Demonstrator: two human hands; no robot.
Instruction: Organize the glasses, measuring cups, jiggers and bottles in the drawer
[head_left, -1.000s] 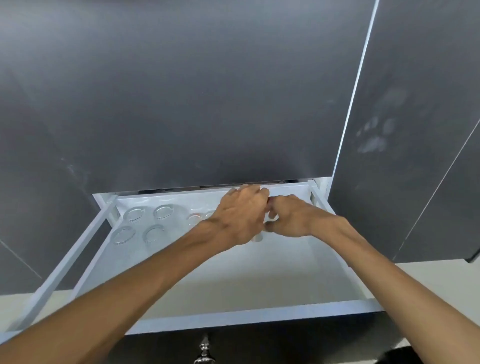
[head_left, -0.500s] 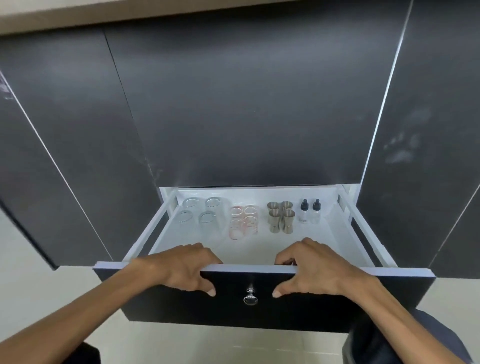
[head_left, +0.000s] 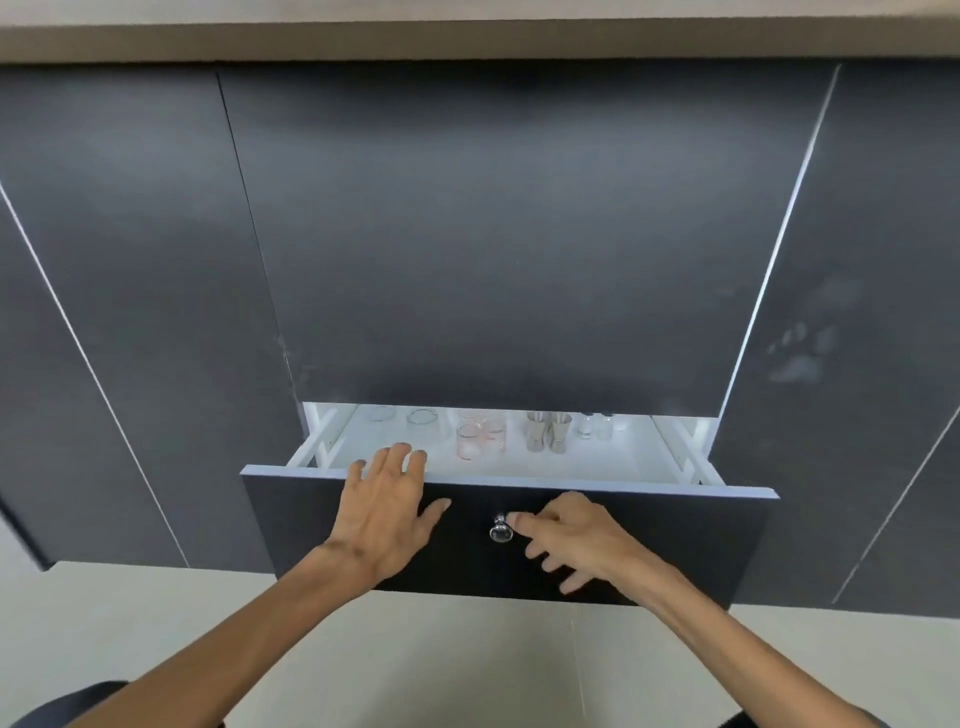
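Sorting looks done: clear glasses (head_left: 402, 417), pink-marked measuring cups (head_left: 480, 434), steel jiggers (head_left: 548, 434) & small dropper bottles (head_left: 595, 426) grouped at 12 o'clock inside white drawer (head_left: 571, 462). Left hand (head_left: 387, 512) flat, fingers spread, grasping nothing; right hand (head_left: 579, 538) loose by chrome knob (head_left: 501, 530) at 6. Left: shut drawer.

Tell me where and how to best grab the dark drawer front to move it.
Probably pinch the small round shiny metal knob at the middle of the dark drawer front, coming straight from the front. It is the only part that sticks out; the right hand already has a finger at it.
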